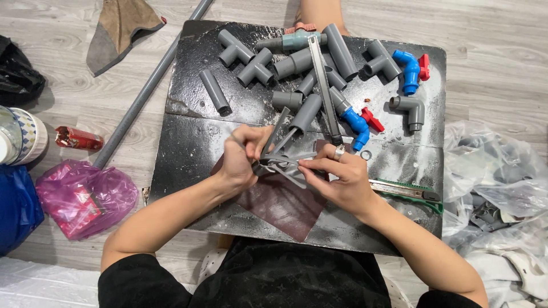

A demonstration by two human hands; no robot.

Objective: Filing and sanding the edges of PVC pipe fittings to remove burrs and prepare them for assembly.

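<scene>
Grey metal pipe cutter (279, 162) sits between both my hands over the middle of the black board (188, 148), so it's basically equally close to each. My left hand (238, 159) has its fingers curled tight around the head end, and my right hand (338, 181) pinches the other end with narrow fingertips. Its handles run up and away from me toward the board's far edge, where the grey pipe fittings (254, 65) are piled. Brown sandpaper (282, 202) lies right under the tool, and a green utility knife (408, 193) is near the right edge.
</scene>
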